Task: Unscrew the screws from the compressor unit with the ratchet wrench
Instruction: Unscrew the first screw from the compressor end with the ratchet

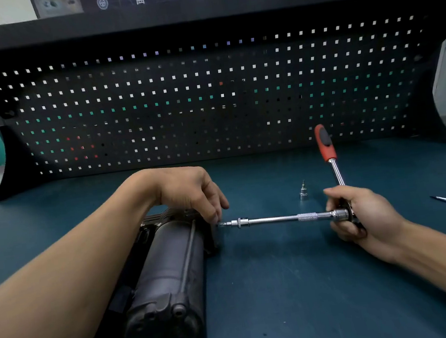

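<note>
Compressor unit (167,272) lies on desk (285,286), near end cut off. Right hand (360,214) grips ratchet wrench (327,145) head; extension bar (275,220) reaches the unit's far end. Left hand (188,192) rests there, fingertips hiding the screw; grasp cannot be told.

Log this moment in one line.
left hand: rests on compressor unit | right hand: holds ratchet wrench head | extension bar: tip at unit's end

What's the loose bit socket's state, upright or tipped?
Upright. The bit socket stands on its wide base on the blue mat, narrow tip pointing up, apart from the ratchet wrench.
</note>
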A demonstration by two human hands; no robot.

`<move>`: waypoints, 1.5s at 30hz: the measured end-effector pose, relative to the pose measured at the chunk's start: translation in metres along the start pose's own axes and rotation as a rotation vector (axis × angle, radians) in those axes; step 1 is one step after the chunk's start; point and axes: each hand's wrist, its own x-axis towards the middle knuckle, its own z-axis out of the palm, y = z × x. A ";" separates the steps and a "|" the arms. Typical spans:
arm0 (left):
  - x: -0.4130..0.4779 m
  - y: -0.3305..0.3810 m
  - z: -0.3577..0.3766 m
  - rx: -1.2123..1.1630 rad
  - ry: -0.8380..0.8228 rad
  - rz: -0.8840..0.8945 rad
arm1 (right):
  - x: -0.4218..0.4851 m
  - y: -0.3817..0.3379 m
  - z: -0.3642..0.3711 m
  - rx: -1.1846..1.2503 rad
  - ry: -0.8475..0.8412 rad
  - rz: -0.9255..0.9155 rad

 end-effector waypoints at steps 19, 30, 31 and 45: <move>0.024 0.004 0.019 -0.043 0.341 0.050 | 0.003 0.001 -0.009 0.199 0.037 -0.044; 0.034 0.005 0.027 0.094 0.371 -0.072 | 0.000 0.003 -0.008 0.292 0.088 -0.080; 0.033 0.004 0.026 0.106 0.374 -0.082 | 0.000 0.003 -0.008 0.271 0.085 -0.090; 0.033 0.000 0.029 0.074 0.336 -0.080 | -0.008 0.010 -0.001 -0.101 0.044 -0.215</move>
